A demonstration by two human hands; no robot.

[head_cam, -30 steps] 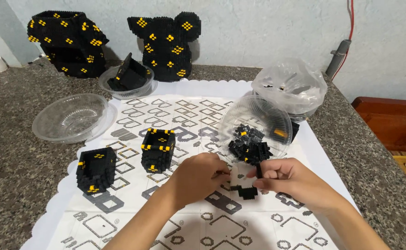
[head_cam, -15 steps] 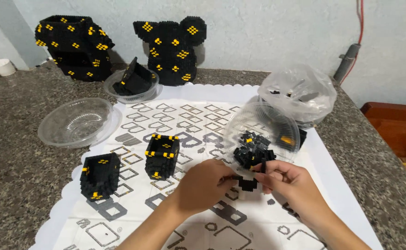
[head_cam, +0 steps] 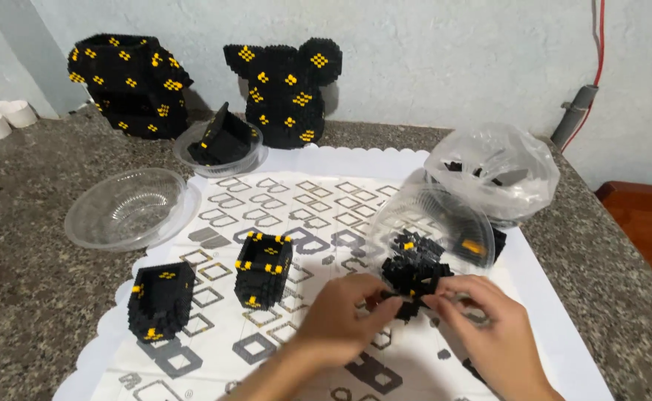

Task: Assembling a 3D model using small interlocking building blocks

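A small black block piece (head_cam: 408, 304) with yellow specks sits pinched between the fingers of the left hand (head_cam: 348, 315) and the right hand (head_cam: 482, 319), both closed on it just above the patterned white mat (head_cam: 266, 208). Right behind the fingers lies a clear bowl (head_cam: 434, 223) of loose black bricks. Left of the fingers stand two black block cubes (head_cam: 263, 269), on the speckled tabletop (head_cam: 21, 252).

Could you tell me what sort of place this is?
Probably a home hobby corner: a speckled stone counter against a plain wall, a patterned white mat, and black-and-yellow brick models standing about.
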